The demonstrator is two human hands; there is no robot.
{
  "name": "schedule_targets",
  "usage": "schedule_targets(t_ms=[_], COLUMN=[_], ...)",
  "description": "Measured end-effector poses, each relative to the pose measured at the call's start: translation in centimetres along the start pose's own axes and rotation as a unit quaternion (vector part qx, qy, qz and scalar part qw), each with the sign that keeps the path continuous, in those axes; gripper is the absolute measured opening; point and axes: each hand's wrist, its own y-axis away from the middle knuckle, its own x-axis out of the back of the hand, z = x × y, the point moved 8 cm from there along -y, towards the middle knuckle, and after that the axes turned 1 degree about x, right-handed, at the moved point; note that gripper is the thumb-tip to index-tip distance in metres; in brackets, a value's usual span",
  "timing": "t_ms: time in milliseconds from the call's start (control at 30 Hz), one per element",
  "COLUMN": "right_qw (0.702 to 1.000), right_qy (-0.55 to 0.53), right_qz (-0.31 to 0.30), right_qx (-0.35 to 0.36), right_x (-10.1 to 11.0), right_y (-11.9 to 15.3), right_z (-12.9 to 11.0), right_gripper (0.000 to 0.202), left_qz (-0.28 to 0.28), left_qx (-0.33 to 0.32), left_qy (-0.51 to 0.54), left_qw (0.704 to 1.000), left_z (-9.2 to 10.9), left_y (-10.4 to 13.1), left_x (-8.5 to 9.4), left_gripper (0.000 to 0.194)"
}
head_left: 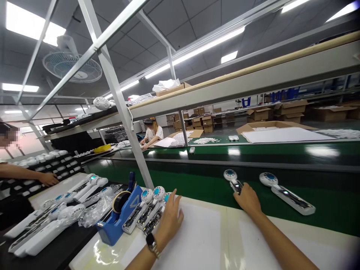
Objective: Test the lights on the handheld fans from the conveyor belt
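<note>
My right hand (248,199) is closed round the handle of a white handheld fan (230,175) at the near edge of the green belt. The fan's round head has a blue centre, and its handle shows a lit circuit inside. To the right, another handheld fan (294,198) lies on the belt with its handle uncovered. My left hand (170,219), with a watch on the wrist, has its fingers apart beside several uncovered fans (144,213) on the white worktop. It partly hides the nearest of them. Nothing shows in its grasp.
A blue tape dispenser (119,215) stands left of the fans. Further left, several fans and clear plastic bags (97,210) lie on a black surface (70,247). A grey post (120,101) rises before the belt (197,183). A co-worker's arm (28,174) reaches in at left.
</note>
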Motion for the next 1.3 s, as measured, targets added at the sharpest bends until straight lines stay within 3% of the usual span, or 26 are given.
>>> schedule_targets(t_ms=[100, 200, 300, 400, 567, 667, 733, 967, 1133, 1300], right_qw=[0.997, 0.973, 0.95, 0.94, 0.864, 0.798, 0.771, 0.791, 0.796, 0.796], right_qy=[-0.053, -0.195, -0.269, -0.317, -0.464, -0.537, -0.561, -0.543, -0.538, -0.543], right_qz=[-0.034, -0.025, -0.039, -0.098, -0.197, -0.268, -0.286, -0.265, -0.262, -0.25], right_qx=[0.043, 0.12, 0.152, 0.08, 0.023, -0.054, -0.093, -0.098, -0.094, -0.093], right_x=[-0.7, -0.4, -0.1, -0.4, -0.1, -0.7, -0.9, -1.3, -2.1, -1.9], right_y=[1.7, 4.8, 7.9, 9.2, 9.4, 10.1, 10.6, 10.5, 10.1, 10.0], right_z=[-1.4, -3.5, -4.4, -3.5, -3.6, -3.9, -4.0, -3.4, -2.7, -2.6], right_gripper=[0.061, 0.057, 0.045, 0.055, 0.056, 0.04, 0.034, 0.037, 0.048, 0.051], left_qz=[-0.062, -0.103, -0.085, -0.109, -0.146, -0.157, -0.164, -0.138, -0.098, -0.099], left_qx=[0.066, 0.166, 0.132, 0.107, 0.112, 0.12, 0.126, 0.13, 0.086, 0.085], left_qy=[0.198, 0.367, 0.449, 0.497, 0.55, 0.543, 0.536, 0.486, 0.458, 0.451], left_qw=[0.976, 0.909, 0.88, 0.854, 0.815, 0.816, 0.818, 0.853, 0.879, 0.883], left_z=[2.5, 5.2, 8.6, 10.6, 11.2, 11.1, 11.1, 10.5, 10.6, 10.7], left_y=[-1.1, -2.8, -4.7, -5.4, -4.9, -4.6, -4.5, -4.5, -4.6, -4.5], left_x=[-5.0, -10.7, -13.4, -14.9, -15.4, -15.4, -15.4, -15.7, -14.9, -15.0], left_gripper=[0.043, 0.062, 0.057, 0.049, 0.05, 0.05, 0.049, 0.045, 0.04, 0.039])
